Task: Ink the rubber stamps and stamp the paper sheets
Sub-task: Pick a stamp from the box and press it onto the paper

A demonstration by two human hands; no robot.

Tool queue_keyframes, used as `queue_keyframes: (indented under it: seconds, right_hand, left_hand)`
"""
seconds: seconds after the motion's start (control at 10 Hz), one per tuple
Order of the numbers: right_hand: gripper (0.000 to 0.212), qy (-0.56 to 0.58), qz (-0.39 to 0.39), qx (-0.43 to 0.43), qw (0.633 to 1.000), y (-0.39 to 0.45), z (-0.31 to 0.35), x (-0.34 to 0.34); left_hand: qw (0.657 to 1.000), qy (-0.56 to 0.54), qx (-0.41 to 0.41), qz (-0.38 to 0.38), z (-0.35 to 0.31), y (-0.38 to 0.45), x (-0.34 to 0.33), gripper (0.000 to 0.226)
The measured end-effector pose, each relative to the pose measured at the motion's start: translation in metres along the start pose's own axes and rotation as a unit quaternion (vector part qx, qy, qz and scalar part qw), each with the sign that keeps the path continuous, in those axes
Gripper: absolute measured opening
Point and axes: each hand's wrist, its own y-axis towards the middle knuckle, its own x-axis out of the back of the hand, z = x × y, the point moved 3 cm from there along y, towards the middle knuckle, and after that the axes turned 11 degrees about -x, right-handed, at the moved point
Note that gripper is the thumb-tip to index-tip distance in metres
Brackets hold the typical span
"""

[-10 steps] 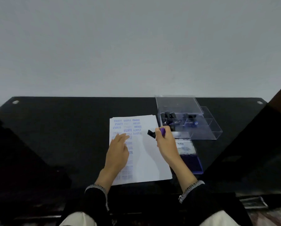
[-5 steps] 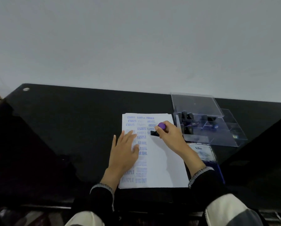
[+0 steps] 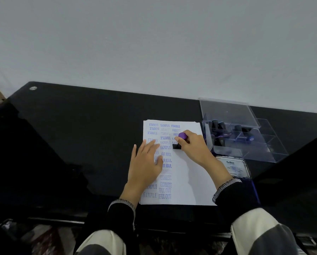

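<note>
Left hand [image 3: 145,166] flat on paper [image 3: 189,173]; right hand [image 3: 192,146] grips stamp [image 3: 179,140]

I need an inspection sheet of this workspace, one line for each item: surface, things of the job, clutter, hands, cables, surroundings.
Surface: glossy black table.
Job's things: stamped paper sheets; purple-topped stamp on the paper; open ink pad; clear box holding more stamps.
Clutter: nothing seen.
Hands: left hand flat on the sheets; right hand grips the stamp.
Cables: nothing seen.
Surroundings: plain grey wall.
</note>
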Motion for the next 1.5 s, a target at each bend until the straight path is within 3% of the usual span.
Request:
queue_keyframes:
  seconds: [1.1,1.5]
  right_hand:
    - [0.022,-0.073,-0.059,0.005,0.996,-0.015,0.002,-0.016]
    - [0.018,-0.031,-0.021,-0.009,0.999,-0.007,0.006,-0.017]
  left_hand:
    - [1.000,0.007,0.000,-0.011,0.001,-0.001,-0.001,0.051]
    - [1.000,0.021,0.012,0.008,0.001,0.001,-0.003,0.052]
